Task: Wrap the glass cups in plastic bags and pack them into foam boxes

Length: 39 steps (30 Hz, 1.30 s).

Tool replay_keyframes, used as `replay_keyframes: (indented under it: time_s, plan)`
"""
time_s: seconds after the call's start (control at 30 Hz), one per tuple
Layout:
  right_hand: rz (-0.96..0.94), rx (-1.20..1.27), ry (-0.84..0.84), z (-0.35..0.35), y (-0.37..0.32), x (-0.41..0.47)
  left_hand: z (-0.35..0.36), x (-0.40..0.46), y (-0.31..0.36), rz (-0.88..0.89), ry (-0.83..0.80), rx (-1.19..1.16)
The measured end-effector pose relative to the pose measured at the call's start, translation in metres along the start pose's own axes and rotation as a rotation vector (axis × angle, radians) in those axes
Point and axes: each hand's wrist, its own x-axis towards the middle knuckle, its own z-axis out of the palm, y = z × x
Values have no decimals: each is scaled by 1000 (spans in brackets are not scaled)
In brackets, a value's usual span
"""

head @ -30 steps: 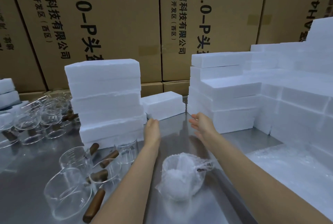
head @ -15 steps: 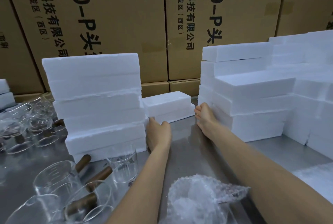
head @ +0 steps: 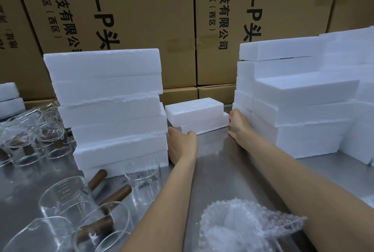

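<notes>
Both hands reach forward to a small foam box [head: 195, 113] lying between two tall stacks. Left hand [head: 182, 144] rests at the box's near left corner, thumb and fingers loosely spread against the foam; whether it grips yet, I cannot tell. Right hand [head: 238, 125] lies flat with straight fingers at the box's right end, pressed between it and the right foam stack [head: 303, 108].

Close to the viewer, a wrapped glass cup [head: 242, 227] sits in crinkled, cloudy plastic on the metal surface [head: 214, 170], between the forearms.

To do this step well, I judge the hands should squeeze the box gently from both ends and slide it back toward the wrapped cup, since the foam looks light and crumbly, with ragged edges.

Left foam stack [head: 115, 110] is white, matte and blocky. Bare glass cups [head: 66, 201] with brown wooden handles, clear and rounded, crowd the left. Brown cardboard cartons [head: 141, 18] with black print stand behind
</notes>
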Motion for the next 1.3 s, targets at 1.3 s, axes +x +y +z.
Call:
replay_keyframes:
  time_s: [1.3]
  plan:
    - [-26, -172, -113, -12, 5, -39, -15, -17, 0, 33, -12, -47]
